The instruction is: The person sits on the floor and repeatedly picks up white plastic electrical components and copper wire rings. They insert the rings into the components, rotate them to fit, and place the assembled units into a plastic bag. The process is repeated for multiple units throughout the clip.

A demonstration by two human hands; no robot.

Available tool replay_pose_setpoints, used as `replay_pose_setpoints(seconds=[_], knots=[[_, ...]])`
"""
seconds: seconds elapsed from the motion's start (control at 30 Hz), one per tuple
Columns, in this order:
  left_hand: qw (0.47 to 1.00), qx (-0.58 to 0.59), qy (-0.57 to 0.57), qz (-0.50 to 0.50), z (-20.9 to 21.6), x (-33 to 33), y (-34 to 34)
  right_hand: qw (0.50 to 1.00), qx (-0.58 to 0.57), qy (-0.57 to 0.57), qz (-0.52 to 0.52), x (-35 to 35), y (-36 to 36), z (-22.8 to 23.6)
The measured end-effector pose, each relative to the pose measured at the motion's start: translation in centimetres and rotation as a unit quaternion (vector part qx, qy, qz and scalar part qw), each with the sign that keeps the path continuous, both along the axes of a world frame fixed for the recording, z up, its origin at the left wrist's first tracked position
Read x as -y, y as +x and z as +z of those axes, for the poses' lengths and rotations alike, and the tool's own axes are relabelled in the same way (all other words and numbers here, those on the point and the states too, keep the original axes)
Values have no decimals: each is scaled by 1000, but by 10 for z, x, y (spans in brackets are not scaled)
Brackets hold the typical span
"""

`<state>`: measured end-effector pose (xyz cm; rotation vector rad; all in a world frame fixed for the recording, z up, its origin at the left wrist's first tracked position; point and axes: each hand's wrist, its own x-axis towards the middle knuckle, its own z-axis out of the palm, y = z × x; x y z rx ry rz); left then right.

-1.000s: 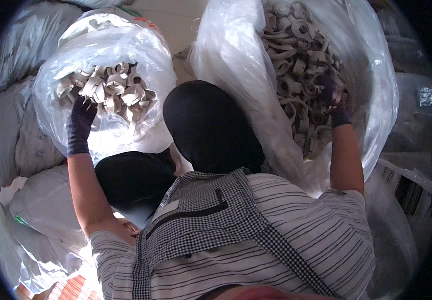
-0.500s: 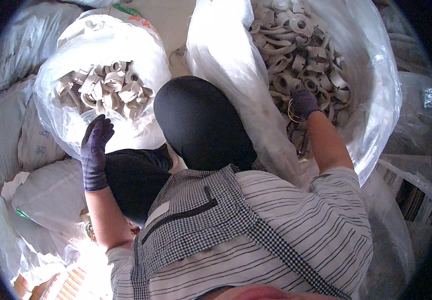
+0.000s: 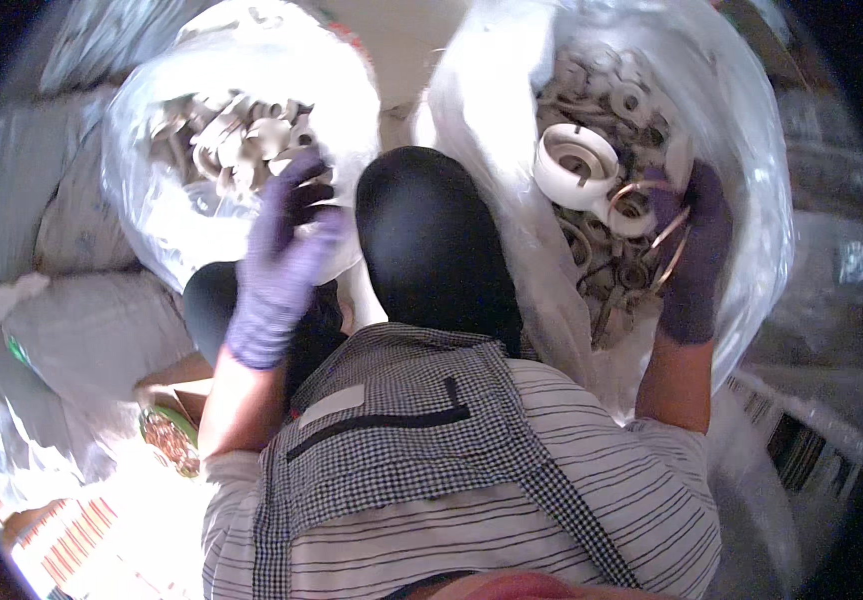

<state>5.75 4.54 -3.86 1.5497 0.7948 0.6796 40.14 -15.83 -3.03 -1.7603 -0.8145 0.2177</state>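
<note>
Left hand (image 3: 282, 245): one, in a purple knit glove; raised apart from its partner, with fingers spread and nothing visible in its grasp; outline blurred.

Right hand (image 3: 692, 255): one, gloved alike; thumb and fingers closed on thin copper-coloured hoops (image 3: 674, 262), which cross the palm side. The curled grip presumably keeps such slender, springy pieces together.

White double-ring piece (image 3: 570, 190): one large cup joined to a smaller ring; just left of the right hand, over the right-hand bag, with a hoop crossing its smaller end. Whether the thumb also pinches it cannot be told.

Right-hand bag (image 3: 764, 170): clear plastic, wide-mouthed, around and beneath the right hand. Contents: grey ring-shaped fittings (image 3: 617, 85), loosely heaped beyond and below that hand. The mouth is spread, probably to let a whole hand in.

Left-hand bag (image 3: 137, 190): pale plastic, just beyond the left fingertips. Contents: beige curved fittings (image 3: 222, 150), in a loose heap; the splayed mouth likely leaves them in easy reach.

Black-clad knee (image 3: 427, 225): between the hands, dividing the two bags.

Green-edged container (image 3: 170, 440): nearer the body than the left hand, outside its forearm; holds small coppery bits.

Stuffed sacks (image 3: 92, 325): left of the left hand.
</note>
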Motion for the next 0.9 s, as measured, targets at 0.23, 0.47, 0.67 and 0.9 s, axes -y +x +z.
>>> replay_pose_setpoints(seconds=[0.23, 0.47, 0.67, 0.9], knots=[[953, -43, 294, -49, -15, 38, 50, 984, -94, -6, 151, 14, -103, 39], [929, -106, 354, -29, -21, 27, 21, 885, -1, 36, 464, -38, -132, 29], [929, -74, 361, -33, -31, 31, 20, 876, -265, 82, 396, -47, -127, 26], [925, -49, 346, -149, -26, 6, 9, 919, -338, -38, 200, -92, -122, 23]])
